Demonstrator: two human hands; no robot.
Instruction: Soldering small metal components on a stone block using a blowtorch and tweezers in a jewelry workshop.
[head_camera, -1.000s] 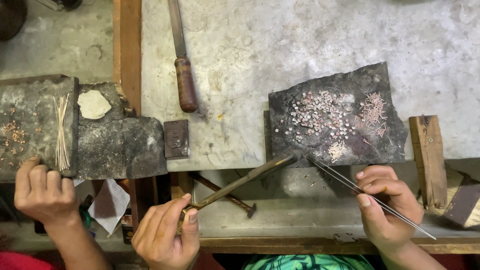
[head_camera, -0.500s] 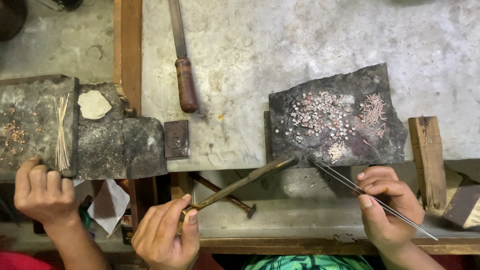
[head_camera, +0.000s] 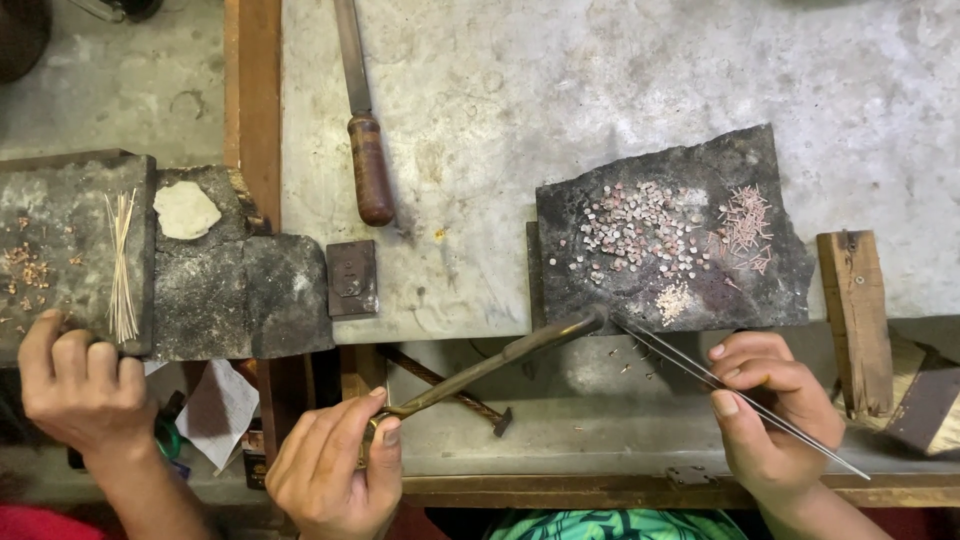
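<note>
The person's left hand (head_camera: 335, 465) is closed around the handle of a long brass blowpipe (head_camera: 490, 365), whose tip reaches the near edge of a dark charred block (head_camera: 770, 285). The right hand (head_camera: 775, 420) pinches thin steel tweezers (head_camera: 720, 385) between thumb and fingers, the points beside the pipe's tip. Many small pale metal pieces (head_camera: 635, 235) lie on the block. Another person's hand (head_camera: 80, 385) rests curled on a grey slab (head_camera: 60, 230) at far left.

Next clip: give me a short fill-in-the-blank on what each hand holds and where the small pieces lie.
1. The left hand holds a bent metal ____.
2. The right hand holds long thin ____.
3. The small pale pieces lie on a dark ____.
4. A co-worker's hand rests at the far ____ of the picture.

Missing: pipe; tweezers; slab; left
</note>
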